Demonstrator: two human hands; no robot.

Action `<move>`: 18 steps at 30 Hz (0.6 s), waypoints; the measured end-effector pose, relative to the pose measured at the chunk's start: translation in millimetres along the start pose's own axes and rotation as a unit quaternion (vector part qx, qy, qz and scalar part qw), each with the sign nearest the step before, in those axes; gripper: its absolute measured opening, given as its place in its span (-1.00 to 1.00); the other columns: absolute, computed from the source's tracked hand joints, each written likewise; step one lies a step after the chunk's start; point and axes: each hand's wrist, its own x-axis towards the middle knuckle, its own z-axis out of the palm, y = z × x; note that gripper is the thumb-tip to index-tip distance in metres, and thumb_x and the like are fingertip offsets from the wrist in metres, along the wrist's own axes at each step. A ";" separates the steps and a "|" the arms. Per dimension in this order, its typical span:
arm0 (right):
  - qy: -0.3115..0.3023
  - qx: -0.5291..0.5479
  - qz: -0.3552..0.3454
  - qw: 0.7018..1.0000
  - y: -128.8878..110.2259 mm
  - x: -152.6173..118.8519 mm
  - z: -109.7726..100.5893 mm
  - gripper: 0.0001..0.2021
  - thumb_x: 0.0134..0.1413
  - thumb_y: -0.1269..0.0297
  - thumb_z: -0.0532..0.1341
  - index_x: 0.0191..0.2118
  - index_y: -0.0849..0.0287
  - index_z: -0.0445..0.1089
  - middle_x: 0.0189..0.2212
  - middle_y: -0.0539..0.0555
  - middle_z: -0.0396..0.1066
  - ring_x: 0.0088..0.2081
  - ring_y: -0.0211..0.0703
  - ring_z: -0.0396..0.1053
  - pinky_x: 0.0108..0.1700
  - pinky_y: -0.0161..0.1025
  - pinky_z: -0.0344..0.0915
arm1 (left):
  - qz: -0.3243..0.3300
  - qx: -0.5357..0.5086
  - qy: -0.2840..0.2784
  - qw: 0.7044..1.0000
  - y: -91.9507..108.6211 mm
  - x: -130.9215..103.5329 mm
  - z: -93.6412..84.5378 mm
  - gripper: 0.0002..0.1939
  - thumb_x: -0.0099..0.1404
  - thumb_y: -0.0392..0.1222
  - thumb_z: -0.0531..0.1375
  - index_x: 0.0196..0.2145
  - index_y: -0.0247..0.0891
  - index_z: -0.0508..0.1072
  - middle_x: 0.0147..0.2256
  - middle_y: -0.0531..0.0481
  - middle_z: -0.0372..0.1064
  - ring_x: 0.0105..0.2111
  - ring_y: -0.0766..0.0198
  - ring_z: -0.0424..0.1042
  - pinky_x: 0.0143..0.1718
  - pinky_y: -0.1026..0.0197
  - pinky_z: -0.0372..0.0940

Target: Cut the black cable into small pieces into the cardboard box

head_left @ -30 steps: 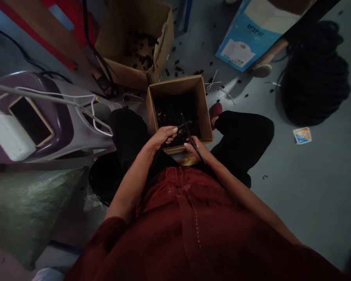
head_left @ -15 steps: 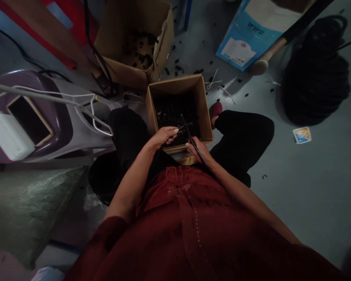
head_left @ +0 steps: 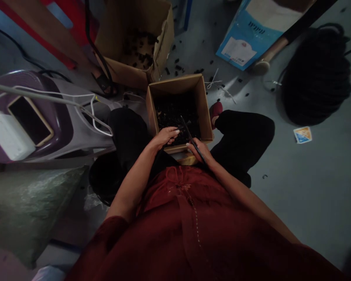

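Less of the black strip (head_left: pixel 180 128) stuck out beyond the left hand (head_left: pixel 165 136) than in the earlier frame, where its end had reached across the dark, slender tool (head_left: pixel 188 131); both hands had otherwise barely shifted.

Seen from the head view, the left fingers were pinched narrowly on the strip, and its short end pointed right and slightly away from the body, toward the tool. The right hand (head_left: pixel 201 150) had its fingers wrapped around the tool, whose long axis ran aslant: tip away from the body and leaning left, rear end back along the right wrist. So strip and tool lay crosswise to each other, and that angle seemed the relation that counted. The strip's end was nearest the left fingertips and just left of the tool's far half; whether the two touched, I could not tell in the dim light.

Both hands were at the near side of a cardboard box (head_left: pixel 204 111), with the strip's end and the tool's tip above the black pieces (head_left: pixel 175 105) inside it. A second box (head_left: pixel 128 76) holding more dark pieces stood beyond it to the left, and loose bits (head_left: pixel 178 68) lay on the floor (head_left: pixel 310 187) nearby.
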 end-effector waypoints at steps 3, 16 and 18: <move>0.001 -0.002 0.000 1.000 -2.2 -0.7 -2.2 -0.70 0.05 0.00 0.04 -0.35 0.15 0.26 -0.60 -0.03 0.26 -0.50 -0.22 0.22 -0.41 -0.30 0.12 | 0.002 -0.003 -0.003 1.000 -0.3 -0.3 0.2 -0.90 0.19 -0.25 0.16 -0.38 -0.35 0.32 -0.57 0.15 0.08 -0.73 0.60 -0.01 -0.74 0.44 -0.16; -0.040 0.295 0.086 0.951 -4.0 6.0 -4.2 -0.59 -0.06 -0.16 0.12 -0.31 0.11 0.18 -0.58 -0.09 0.24 -0.65 -0.35 0.18 -0.63 -0.38 0.19 | -0.034 -0.059 -0.062 0.996 5.5 -10.4 4.4 -0.85 0.16 -0.29 0.12 -0.27 -0.37 0.35 -0.50 0.08 0.19 -0.68 0.55 0.14 -0.72 0.45 0.00; -0.037 0.323 0.083 0.942 -6.7 14.1 -6.5 -0.58 -0.07 -0.15 0.14 -0.28 0.12 0.17 -0.51 -0.04 0.30 -0.59 -0.34 0.24 -0.58 -0.38 0.25 | -0.039 -0.080 -0.088 0.992 6.9 -16.8 5.3 -0.74 0.14 -0.28 0.15 -0.18 -0.37 0.35 -0.48 0.06 0.22 -0.65 0.53 0.18 -0.69 0.44 0.06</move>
